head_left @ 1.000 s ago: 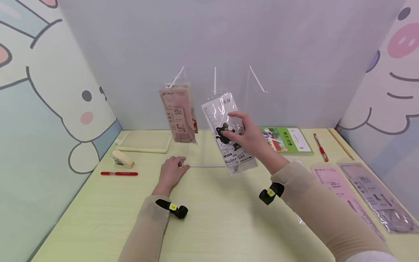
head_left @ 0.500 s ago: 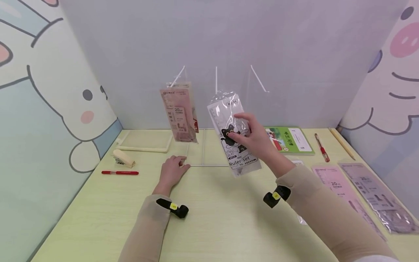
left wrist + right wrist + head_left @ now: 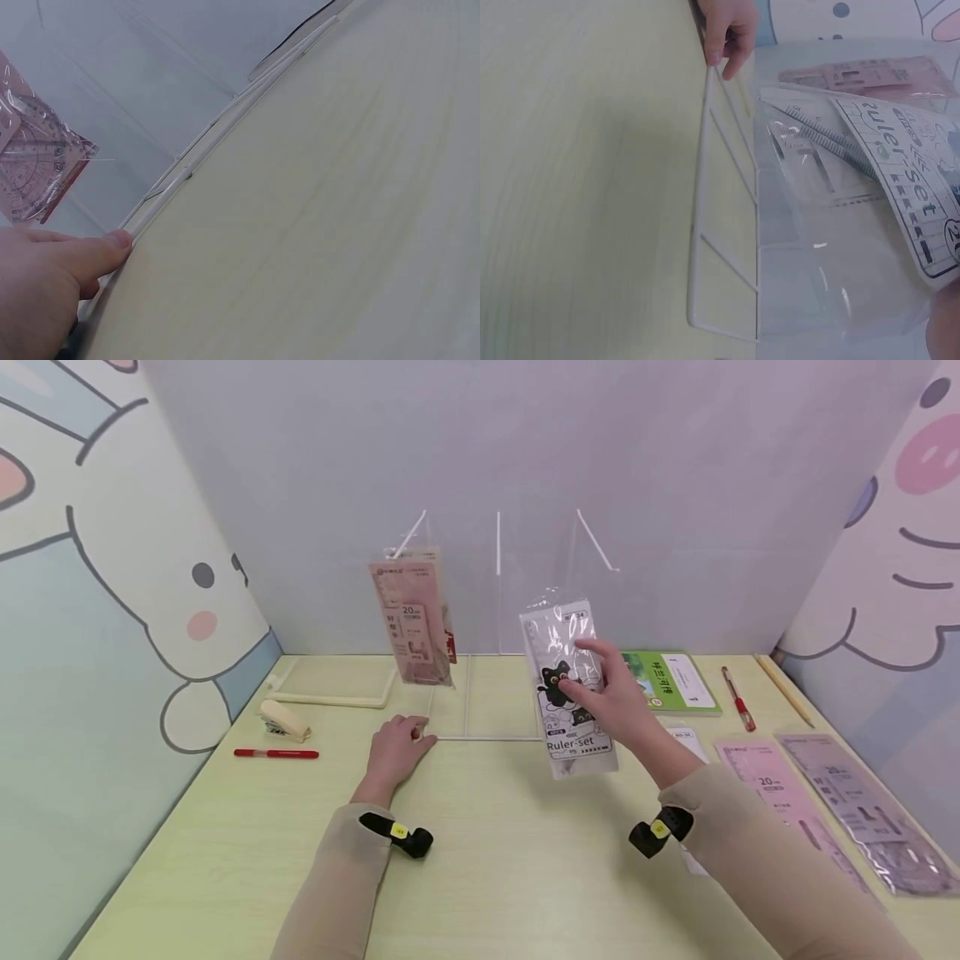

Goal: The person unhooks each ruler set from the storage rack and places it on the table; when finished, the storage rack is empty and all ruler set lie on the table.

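Ruler set (image 3: 564,714), held upright with a slight tilt in front of the right half of the rack (image 3: 487,739), off its prongs and above the table (image 3: 517,877). It is a clear plastic packet with a white card: a black cat with orange eyes in the middle, a second cat lower down, "Ruler-set" in dark letters near the bottom, a number ending in 34 at the top. The film is creased and shiny, with a loose clear flap above the card. From the right wrist, rulers with dark scale marks show through the plastic.

The right hand (image 3: 611,693) grasps the packet by its right edge, thumb across the front; fingers behind are hidden. The left hand (image 3: 395,750) pinches the front left corner of the rack's base.

A pink packet (image 3: 412,627) hangs on the rack's left prong. Right of the rack lies a green book (image 3: 671,681); left of it, a stapler (image 3: 285,720).
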Motion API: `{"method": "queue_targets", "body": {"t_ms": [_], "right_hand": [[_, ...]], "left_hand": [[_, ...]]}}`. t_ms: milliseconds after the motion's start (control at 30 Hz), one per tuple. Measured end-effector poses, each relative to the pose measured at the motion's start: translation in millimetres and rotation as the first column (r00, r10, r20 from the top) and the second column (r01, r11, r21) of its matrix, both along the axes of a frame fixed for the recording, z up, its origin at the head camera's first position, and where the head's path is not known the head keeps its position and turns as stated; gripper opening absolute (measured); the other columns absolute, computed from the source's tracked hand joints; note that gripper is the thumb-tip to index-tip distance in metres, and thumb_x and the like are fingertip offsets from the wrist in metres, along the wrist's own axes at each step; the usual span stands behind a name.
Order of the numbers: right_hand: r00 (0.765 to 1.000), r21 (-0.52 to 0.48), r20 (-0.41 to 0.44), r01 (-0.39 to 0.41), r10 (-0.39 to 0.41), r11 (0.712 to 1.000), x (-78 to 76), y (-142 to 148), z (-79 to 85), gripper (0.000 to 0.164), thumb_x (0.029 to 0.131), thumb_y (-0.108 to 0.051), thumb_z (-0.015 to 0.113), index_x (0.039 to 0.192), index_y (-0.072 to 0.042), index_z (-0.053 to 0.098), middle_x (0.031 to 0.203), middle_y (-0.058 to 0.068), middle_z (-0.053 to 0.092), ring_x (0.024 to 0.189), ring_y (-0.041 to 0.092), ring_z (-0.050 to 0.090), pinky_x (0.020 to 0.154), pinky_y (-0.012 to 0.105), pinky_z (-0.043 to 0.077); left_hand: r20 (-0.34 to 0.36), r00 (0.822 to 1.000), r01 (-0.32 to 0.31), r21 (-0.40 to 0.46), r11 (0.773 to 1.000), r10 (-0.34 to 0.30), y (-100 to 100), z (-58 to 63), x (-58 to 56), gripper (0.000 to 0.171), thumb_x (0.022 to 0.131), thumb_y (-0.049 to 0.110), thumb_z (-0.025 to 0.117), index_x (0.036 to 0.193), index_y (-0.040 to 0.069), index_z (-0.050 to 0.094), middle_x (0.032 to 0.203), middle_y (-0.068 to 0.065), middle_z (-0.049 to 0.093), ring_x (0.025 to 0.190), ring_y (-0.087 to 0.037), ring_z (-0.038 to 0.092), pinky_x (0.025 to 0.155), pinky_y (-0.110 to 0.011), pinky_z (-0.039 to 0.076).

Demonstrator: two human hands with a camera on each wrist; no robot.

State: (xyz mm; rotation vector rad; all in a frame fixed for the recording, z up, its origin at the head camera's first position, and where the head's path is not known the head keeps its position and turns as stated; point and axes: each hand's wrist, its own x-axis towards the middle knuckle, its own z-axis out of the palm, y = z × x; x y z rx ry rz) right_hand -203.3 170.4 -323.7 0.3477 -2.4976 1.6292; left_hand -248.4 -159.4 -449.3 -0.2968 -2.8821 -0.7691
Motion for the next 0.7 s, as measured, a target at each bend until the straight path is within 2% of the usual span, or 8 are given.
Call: {"method": "queue_targets", "body": {"t_ms": [200,467,700], "right_hand": [[1.0,0.011,0.021,0.007,-0.007,1.0,1.2,11.1,-13.6,0.065,0.09,-0.015,0.064,0.142,-0.017,0.026,0.112,0.021,0.055,0.084,0.033,0.065,0.062,0.039,0.054],[0.999,0.054,0.041,-0.001,-0.001,0.999,3.6,27.2,-32.0,0.067,0.089,-0.014,0.064,0.144,-0.014,0.026,0.114,0.023,0.054,0.088,0.035,0.064,0.064,0.039,0.054],[0.997,0.112,0.074,-0.011,0.002,0.994,7.3,41.9,-44.3,0.072,0.088,-0.02,0.067,0.145,-0.016,0.024,0.119,0.021,0.052,0.096,0.034,0.06,0.072,0.04,0.053]], "left_hand": [[0.003,1.0,-0.001,0.003,1.0,0.001,0.5,0.2,0.5,0.039,0.089,0.035,0.063,0.119,0.01,0.063,0.087,-0.003,0.056,0.089,-0.027,0.052,0.081,-0.048,0.039],[0.0,1.0,-0.002,0.004,1.0,0.002,0.9,0.3,0.8,0.039,0.089,0.035,0.063,0.119,0.01,0.063,0.086,-0.002,0.054,0.091,-0.027,0.053,0.082,-0.049,0.039],[-0.014,1.0,0.002,0.0,1.0,-0.002,0.4,0.5,0.8,0.039,0.089,0.033,0.063,0.119,0.009,0.063,0.085,-0.002,0.054,0.089,-0.027,0.053,0.08,-0.049,0.04]]}}
